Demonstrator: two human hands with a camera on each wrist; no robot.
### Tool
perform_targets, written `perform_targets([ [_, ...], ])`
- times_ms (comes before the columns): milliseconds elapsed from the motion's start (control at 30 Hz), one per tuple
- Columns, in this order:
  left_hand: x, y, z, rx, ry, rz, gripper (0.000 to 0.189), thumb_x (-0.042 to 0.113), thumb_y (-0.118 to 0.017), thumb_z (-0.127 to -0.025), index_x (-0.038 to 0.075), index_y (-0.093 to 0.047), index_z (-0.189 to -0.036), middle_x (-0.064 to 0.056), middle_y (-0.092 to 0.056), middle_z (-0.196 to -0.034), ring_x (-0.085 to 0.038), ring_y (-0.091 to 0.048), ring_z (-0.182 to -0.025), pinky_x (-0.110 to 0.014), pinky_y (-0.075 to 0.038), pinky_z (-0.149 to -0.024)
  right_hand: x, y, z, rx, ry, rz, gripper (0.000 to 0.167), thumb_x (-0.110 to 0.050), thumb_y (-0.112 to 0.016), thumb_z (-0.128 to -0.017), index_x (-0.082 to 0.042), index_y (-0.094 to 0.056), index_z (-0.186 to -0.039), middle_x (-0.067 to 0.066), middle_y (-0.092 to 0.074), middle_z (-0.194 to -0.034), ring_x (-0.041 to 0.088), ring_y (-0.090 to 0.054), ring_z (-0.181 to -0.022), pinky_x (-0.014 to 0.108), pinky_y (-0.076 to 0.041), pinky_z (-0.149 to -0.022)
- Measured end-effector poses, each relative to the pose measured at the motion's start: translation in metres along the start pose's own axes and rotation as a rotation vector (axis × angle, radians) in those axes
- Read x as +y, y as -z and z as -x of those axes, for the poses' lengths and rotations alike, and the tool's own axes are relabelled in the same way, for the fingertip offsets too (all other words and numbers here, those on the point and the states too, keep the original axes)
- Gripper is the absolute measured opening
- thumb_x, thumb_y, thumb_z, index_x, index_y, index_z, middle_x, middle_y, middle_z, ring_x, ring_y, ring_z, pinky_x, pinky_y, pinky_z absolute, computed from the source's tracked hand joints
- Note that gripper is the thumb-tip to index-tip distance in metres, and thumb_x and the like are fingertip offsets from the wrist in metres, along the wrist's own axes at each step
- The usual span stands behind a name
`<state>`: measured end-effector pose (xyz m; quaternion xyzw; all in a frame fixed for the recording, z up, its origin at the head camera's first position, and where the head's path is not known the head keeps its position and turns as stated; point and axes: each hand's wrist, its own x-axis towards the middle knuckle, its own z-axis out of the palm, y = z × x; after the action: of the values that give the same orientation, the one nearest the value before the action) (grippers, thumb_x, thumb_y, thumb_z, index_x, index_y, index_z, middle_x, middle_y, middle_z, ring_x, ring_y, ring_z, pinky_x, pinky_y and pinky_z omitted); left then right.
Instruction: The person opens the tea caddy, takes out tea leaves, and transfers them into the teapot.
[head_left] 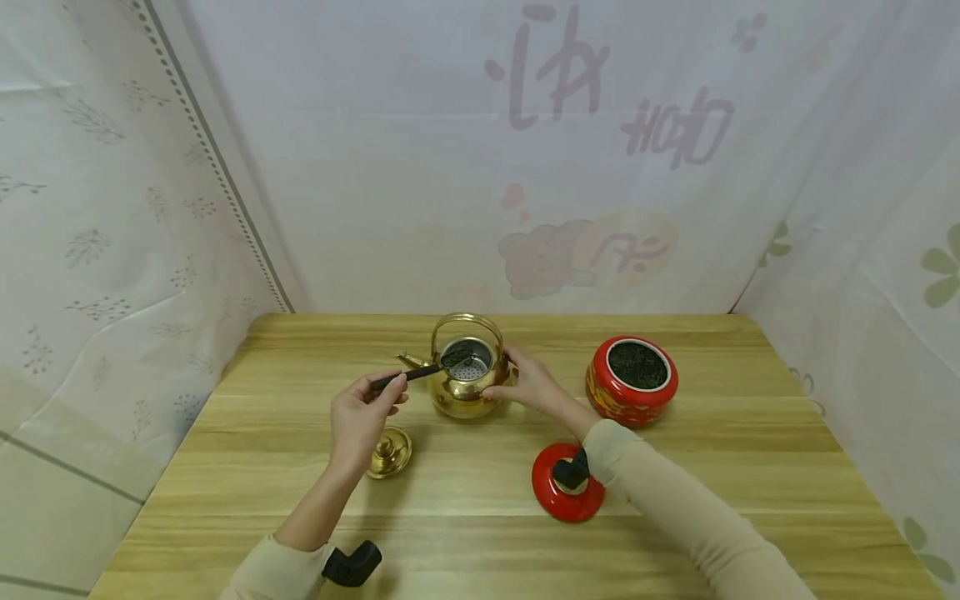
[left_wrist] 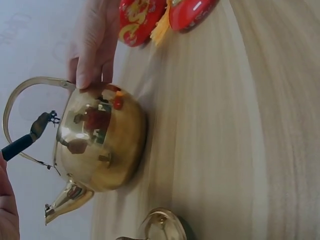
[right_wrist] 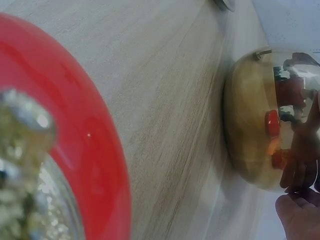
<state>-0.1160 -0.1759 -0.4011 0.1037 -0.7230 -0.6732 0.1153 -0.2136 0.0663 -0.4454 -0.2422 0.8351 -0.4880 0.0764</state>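
My left hand (head_left: 365,419) pinches the dark handle of a tea scoop (head_left: 408,375). The scoop's tip, carrying dark tea leaves (left_wrist: 52,117), is over the mouth of a shiny gold teapot (head_left: 463,404). Inside the teapot shows a perforated metal strainer (head_left: 468,369). On the teapot's right side, my right hand (head_left: 534,385) holds the body, thumb toward the front and the other fingers farther back. The teapot stands upright, its arched handle raised and its spout pointing left.
The gold teapot lid (head_left: 390,452) lies on the wooden table (head_left: 480,533) by my left wrist. To the right stands an uncovered red jar (head_left: 626,406) of dark tea leaves (head_left: 637,365). Its red lid (head_left: 551,500) lies in front, under my right forearm.
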Motion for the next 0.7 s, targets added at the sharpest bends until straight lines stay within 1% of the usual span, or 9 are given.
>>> perform_targets([
  [200,0.003,-0.002,-0.006,-0.018,-0.056,-0.098,0.026,0.022,-0.069,-0.087,0.003,-0.068,-0.103,0.007,-0.068,-0.074,-0.010,-0.066,-0.070,-0.025,-0.054,-0.067,0.000,-0.001,0.000,0.013,0.023,0.016,0.079,-0.014,-0.080,-0.075,0.001,-0.038,-0.140,0.020,-0.044,-0.140,0.034,-0.040,-0.131,0.048,-0.034,-0.106],
  [267,0.003,-0.004,-0.008,-0.027,-0.095,-0.142,0.025,0.024,-0.070,-0.086,0.004,-0.069,-0.102,0.003,-0.069,-0.076,-0.011,-0.067,-0.070,-0.025,-0.054,-0.065,0.001,-0.001,0.000,0.017,0.018,0.016,0.078,-0.014,-0.080,-0.075,0.000,-0.039,-0.140,0.019,-0.045,-0.140,0.033,-0.040,-0.131,0.047,-0.034,-0.107],
  [333,0.005,-0.006,-0.010,-0.036,-0.151,-0.185,0.024,0.023,-0.070,-0.085,0.004,-0.070,-0.101,-0.003,-0.071,-0.078,-0.010,-0.067,-0.069,-0.023,-0.054,-0.062,0.001,-0.002,0.000,0.019,0.015,0.016,0.078,-0.014,-0.080,-0.075,0.000,-0.039,-0.140,0.018,-0.045,-0.140,0.032,-0.040,-0.131,0.046,-0.034,-0.107],
  [433,0.009,-0.011,-0.012,-0.042,-0.260,-0.259,0.022,0.019,-0.071,-0.085,0.004,-0.071,-0.099,-0.011,-0.071,-0.079,-0.006,-0.064,-0.063,-0.018,-0.048,-0.051,0.002,-0.002,0.000,0.022,0.013,0.011,0.078,-0.013,-0.080,-0.075,0.000,-0.039,-0.140,0.018,-0.045,-0.140,0.033,-0.041,-0.130,0.047,-0.035,-0.106],
  [500,0.011,-0.013,-0.012,-0.042,-0.330,-0.306,0.020,0.017,-0.072,-0.084,0.002,-0.071,-0.098,-0.012,-0.071,-0.078,-0.003,-0.061,-0.059,-0.016,-0.043,-0.046,0.002,-0.002,0.000,0.021,0.008,0.009,0.079,-0.013,-0.080,-0.075,0.000,-0.038,-0.141,0.018,-0.045,-0.140,0.033,-0.041,-0.130,0.048,-0.035,-0.106],
  [567,0.013,-0.015,-0.012,-0.043,-0.389,-0.355,0.018,0.014,-0.072,-0.083,0.002,-0.072,-0.097,-0.011,-0.071,-0.075,-0.002,-0.058,-0.057,-0.016,-0.039,-0.044,0.003,-0.002,-0.001,0.018,0.003,0.002,0.080,-0.013,-0.080,-0.075,-0.001,-0.037,-0.142,0.018,-0.044,-0.140,0.032,-0.041,-0.130,0.048,-0.034,-0.106],
  [700,0.016,-0.018,-0.012,-0.053,-0.488,-0.439,0.015,0.010,-0.073,-0.082,0.002,-0.072,-0.095,-0.008,-0.070,-0.073,-0.005,-0.056,-0.055,-0.017,-0.042,-0.046,0.004,-0.001,0.000,0.013,-0.006,-0.015,0.081,-0.014,-0.080,-0.075,-0.002,-0.036,-0.143,0.016,-0.044,-0.141,0.031,-0.040,-0.131,0.048,-0.034,-0.106],
])
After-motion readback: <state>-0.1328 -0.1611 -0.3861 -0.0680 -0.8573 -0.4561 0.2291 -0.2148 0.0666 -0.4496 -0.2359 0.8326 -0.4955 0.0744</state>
